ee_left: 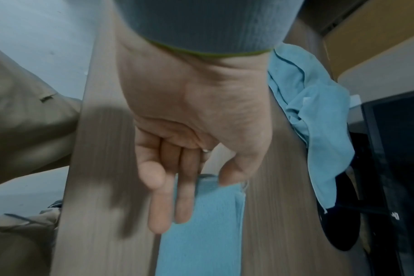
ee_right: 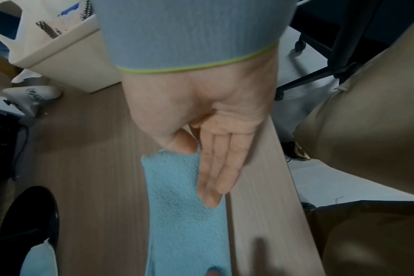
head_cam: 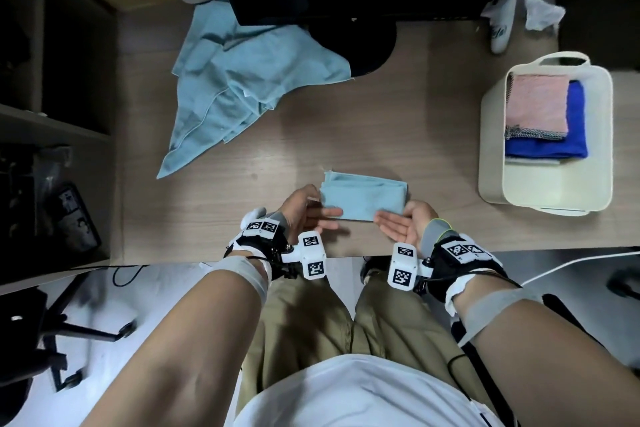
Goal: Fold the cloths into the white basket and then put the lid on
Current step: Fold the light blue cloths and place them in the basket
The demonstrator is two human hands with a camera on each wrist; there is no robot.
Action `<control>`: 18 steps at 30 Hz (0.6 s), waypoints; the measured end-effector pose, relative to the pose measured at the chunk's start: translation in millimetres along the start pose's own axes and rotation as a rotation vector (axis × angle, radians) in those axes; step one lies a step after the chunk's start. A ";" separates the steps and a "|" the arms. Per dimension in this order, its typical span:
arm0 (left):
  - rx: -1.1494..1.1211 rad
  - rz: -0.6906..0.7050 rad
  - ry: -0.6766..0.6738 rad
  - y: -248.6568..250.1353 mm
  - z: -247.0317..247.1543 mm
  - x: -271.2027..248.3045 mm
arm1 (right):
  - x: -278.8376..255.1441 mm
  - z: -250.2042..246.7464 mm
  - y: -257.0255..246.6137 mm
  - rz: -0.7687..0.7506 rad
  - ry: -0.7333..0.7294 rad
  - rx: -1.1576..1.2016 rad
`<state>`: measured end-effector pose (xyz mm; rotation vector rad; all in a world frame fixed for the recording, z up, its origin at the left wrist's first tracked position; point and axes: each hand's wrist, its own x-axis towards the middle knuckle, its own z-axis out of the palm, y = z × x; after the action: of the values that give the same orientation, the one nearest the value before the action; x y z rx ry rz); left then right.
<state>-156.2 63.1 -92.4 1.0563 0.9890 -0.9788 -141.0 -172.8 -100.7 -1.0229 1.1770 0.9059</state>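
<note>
1. In the white basket [head_cam: 491, 135], at about 2 o'clock from my hands, a pink cloth [head_cam: 536, 104] lies folded on a blue cloth [head_cam: 568, 146], with a pale layer under them, so that part looks done.
2. The folded light-blue cloth [head_cam: 363, 196] lies on the desk [head_cam: 433, 163] right in front of me at 12 o'clock, not yet in the basket.
3. A crumpled pile of light-blue cloths [head_cam: 235, 87] waits at about 10 o'clock, unfolded. I see no lid anywhere, so I judge roughly half the job remains.
4. My left hand [head_cam: 304, 210] has its fingers straight and spread loosely; its thumb rests on the cloth's left end and the fingers lie along the near edge. Whether they reach under it, I cannot tell.
5. My right hand [head_cam: 405, 224] is palm-up and relaxed, fingers together and straight, the thumb touching the cloth's right end. It clamps nothing.
</note>
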 end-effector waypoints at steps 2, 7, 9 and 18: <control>0.149 0.077 0.066 0.3 4.2 0.3 | 2.4 0.8 2.3 -0.029 0.006 -0.046; 0.456 0.127 0.112 1.5 4.6 9.1 | 13.9 -1.1 6.1 -0.055 0.069 -0.102; 0.495 0.143 0.147 2.3 2.5 15.2 | 16.7 -3.3 6.6 -0.055 0.110 -0.140; 0.353 0.072 0.226 16.4 24.4 17.1 | 17.2 -1.0 -7.7 -0.050 0.298 -0.350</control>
<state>-132.3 40.3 -100.3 1.5134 0.9717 -1.0123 -131.1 -175.5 -116.6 -1.5041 1.2564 0.9632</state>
